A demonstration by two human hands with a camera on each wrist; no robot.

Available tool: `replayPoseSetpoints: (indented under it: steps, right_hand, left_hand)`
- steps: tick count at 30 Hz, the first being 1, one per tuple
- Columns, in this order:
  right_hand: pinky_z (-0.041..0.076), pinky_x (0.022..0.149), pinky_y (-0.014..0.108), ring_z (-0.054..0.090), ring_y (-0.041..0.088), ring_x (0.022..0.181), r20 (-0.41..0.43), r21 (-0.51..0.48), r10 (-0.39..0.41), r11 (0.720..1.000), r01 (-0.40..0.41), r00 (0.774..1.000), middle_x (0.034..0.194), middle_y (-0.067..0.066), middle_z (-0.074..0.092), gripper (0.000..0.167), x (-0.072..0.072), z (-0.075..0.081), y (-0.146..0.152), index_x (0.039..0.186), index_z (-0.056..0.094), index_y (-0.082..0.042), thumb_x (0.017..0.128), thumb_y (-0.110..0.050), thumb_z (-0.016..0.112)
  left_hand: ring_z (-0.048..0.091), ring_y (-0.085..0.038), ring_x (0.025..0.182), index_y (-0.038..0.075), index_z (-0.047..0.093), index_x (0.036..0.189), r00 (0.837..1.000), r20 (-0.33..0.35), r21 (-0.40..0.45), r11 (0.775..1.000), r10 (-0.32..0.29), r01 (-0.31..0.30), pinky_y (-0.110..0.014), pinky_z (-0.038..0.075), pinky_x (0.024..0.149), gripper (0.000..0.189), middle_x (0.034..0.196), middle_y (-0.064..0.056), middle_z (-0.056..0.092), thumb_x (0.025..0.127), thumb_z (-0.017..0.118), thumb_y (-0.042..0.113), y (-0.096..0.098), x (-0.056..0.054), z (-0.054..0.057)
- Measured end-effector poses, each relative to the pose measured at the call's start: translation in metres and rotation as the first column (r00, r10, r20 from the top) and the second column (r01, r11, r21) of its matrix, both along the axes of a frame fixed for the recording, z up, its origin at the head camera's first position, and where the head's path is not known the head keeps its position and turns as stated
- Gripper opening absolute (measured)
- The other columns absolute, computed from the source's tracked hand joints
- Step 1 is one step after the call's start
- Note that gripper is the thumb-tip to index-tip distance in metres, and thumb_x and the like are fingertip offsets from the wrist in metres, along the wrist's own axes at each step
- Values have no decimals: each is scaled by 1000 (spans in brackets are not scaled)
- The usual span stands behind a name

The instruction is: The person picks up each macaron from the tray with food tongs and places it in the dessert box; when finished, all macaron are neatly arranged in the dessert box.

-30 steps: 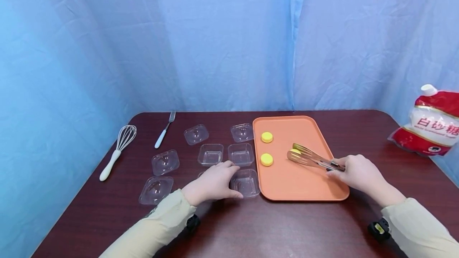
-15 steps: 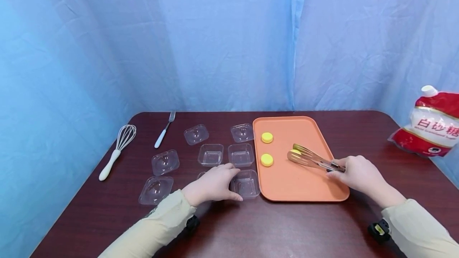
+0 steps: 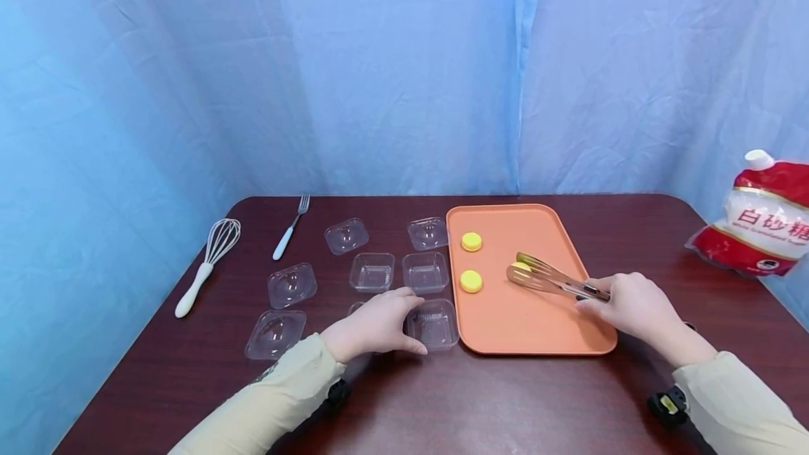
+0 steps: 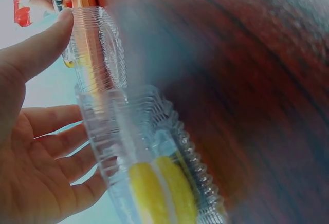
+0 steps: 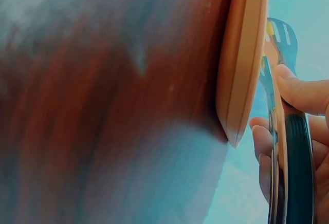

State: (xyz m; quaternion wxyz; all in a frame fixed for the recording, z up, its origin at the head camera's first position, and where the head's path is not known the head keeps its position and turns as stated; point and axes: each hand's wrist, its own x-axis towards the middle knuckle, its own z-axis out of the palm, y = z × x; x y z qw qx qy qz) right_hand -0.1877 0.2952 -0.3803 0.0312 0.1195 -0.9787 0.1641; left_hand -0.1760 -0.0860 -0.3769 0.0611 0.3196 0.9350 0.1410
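Observation:
My right hand [image 3: 638, 307] holds a pair of metal tongs [image 3: 556, 281] with dark handle grips. Their slotted ends lie about a yellow macaron [image 3: 522, 267] on the orange tray [image 3: 531, 335]; whether they squeeze it I cannot tell. Two other yellow macarons [image 3: 470, 281] sit along the tray's left side. Over the near clear plastic boxes rests my left hand [image 3: 379, 325], fingers loosely spread. The left wrist view shows a macaron [image 4: 163, 190] inside the clear box [image 4: 136, 126] under this hand. Beside it stands another clear box [image 3: 432, 325], close to the thumb.
Two more clear boxes [image 3: 371, 272] stand behind the left hand. Several clear lids [image 3: 276, 335] lie left of and behind them. A whisk [image 3: 205, 269] and a fork [image 3: 291, 229] lie at far left. A red and white sugar pouch [image 3: 758, 220] stands at the right edge.

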Motion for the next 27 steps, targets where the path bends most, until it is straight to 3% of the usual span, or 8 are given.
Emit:
replayPoseSetpoints:
  steps: [6, 13, 27]
  right_hand:
    - [23, 42, 24, 30, 9, 43, -29, -6, 0, 1000, 0, 1000, 44, -9, 41, 35, -1, 1, 0, 100, 72, 0, 77, -26, 76]
    - [24, 43, 26, 32, 10, 45, -63, 12, 10, 1000, -9, 998, 43, -10, 45, 43, 0, 0, 1, 107, 70, 3, 77, -27, 76]
    - [27, 42, 27, 35, 11, 45, -136, 21, -6, 1000, 9, 991, 46, -10, 50, 46, 4, 2, 1, 109, 70, 1, 74, -28, 80]
  left_hand:
    - [60, -22, 105, -5, 58, 123, 1000, 5, 25, 1000, -8, 8, -33, 47, 96, 70, 115, -12, 61, 71, 81, 37, 0, -1, -1]
    - [61, -23, 100, -8, 60, 119, 998, -37, 44, 998, -43, 44, -33, 49, 92, 68, 110, -13, 61, 71, 82, 35, -2, 3, 3]
    - [60, -20, 106, -4, 59, 123, 1000, 8, 41, 999, -20, 20, -34, 47, 96, 71, 116, -11, 62, 70, 82, 38, -2, -1, 0]
